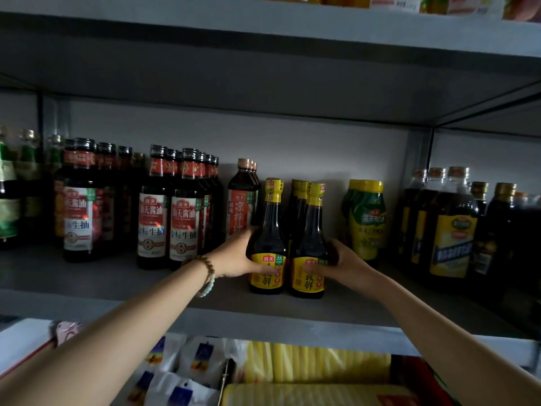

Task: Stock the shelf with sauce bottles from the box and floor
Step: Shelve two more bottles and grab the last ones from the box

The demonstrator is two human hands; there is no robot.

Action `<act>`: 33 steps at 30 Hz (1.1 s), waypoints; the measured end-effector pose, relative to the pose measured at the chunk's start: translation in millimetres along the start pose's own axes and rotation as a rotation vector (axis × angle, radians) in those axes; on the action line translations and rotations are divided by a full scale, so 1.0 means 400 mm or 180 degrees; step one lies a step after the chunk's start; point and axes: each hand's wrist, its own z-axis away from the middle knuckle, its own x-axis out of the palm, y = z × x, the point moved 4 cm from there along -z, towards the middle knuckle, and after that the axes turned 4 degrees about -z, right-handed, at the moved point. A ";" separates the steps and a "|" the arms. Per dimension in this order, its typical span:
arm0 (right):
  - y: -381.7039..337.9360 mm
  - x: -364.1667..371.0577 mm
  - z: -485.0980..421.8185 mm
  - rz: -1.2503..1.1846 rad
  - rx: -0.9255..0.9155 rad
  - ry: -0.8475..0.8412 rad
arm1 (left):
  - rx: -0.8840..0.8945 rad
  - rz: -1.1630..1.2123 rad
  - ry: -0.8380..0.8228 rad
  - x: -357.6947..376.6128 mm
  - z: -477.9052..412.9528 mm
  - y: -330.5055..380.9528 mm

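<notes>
Showing nearest, on the tier below, white plastic pouches with blue labels (187, 373) beside flat yellow packets (316, 367). Reaching forward over these with both bare forearms, wearing a bracelet of tan and pale beads (208, 278) at the left wrist. Gripping with the left hand (234, 257) the left dark sauce bottle with yellow label and yellow neck wrap (268, 227), with the thumb lying across the label front and the fingers (244, 237) curling round the far side, mostly hidden. Gripping with the right hand (347, 263) the matching right dark sauce bottle (311, 232) in the same way, with the thumb pressing on the label and the fingers wrapping behind the glass. Holding both bottles upright, side by side and touching, near the front of the grey shelf board (117, 276), seemingly standing on it. Showing directly behind them more bottles of the same yellow-capped kind (298, 197). Showing farther left a tall dark bottle with an orange label (241, 206), then a block of dark soy bottles with red-and-white labels (183, 218), then blurred green-labelled bottles (8, 200) at the edge. Showing to the right a yellow-green plastic squeeze bottle (367, 218) and, beyond a grey metal upright post (418, 153), large dark bottles with yellow labels (450, 230).
</notes>
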 end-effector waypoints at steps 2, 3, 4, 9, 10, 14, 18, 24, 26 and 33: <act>0.007 0.004 -0.014 -0.0058 -0.0009 0.0080 | -0.0013 -0.0003 0.0039 0.002 -0.015 -0.004; 0.009 0.006 -0.020 -0.0100 -0.0016 0.0143 | -0.0012 0.0004 0.0048 0.002 -0.022 -0.008; 0.014 0.008 -0.027 -0.0118 0.0001 0.0220 | -0.0017 0.0010 0.0057 0.003 -0.030 -0.014; 0.048 0.011 -0.058 -0.0219 0.0077 0.0472 | -0.0002 0.0149 0.0147 0.011 -0.044 -0.032; 0.054 0.011 -0.061 -0.0248 0.0081 0.0485 | 0.0002 0.0178 0.0151 0.014 -0.046 -0.036; 0.061 0.014 -0.067 -0.0346 0.0034 0.0430 | 0.0032 0.0493 0.0111 0.027 -0.050 -0.042; 0.057 0.022 -0.063 -0.0352 -0.0047 0.0350 | 0.0024 0.0664 0.0152 0.042 -0.050 -0.047; 0.049 0.026 -0.058 -0.0453 -0.0142 0.0267 | 0.0201 0.0622 0.0324 0.047 -0.051 -0.037; 0.049 0.029 -0.058 -0.0455 -0.0156 0.0273 | 0.0206 0.0616 0.0341 0.047 -0.052 -0.042; 0.053 0.032 -0.060 -0.0482 -0.0219 0.0266 | 0.0236 0.0557 0.0362 0.047 -0.058 -0.046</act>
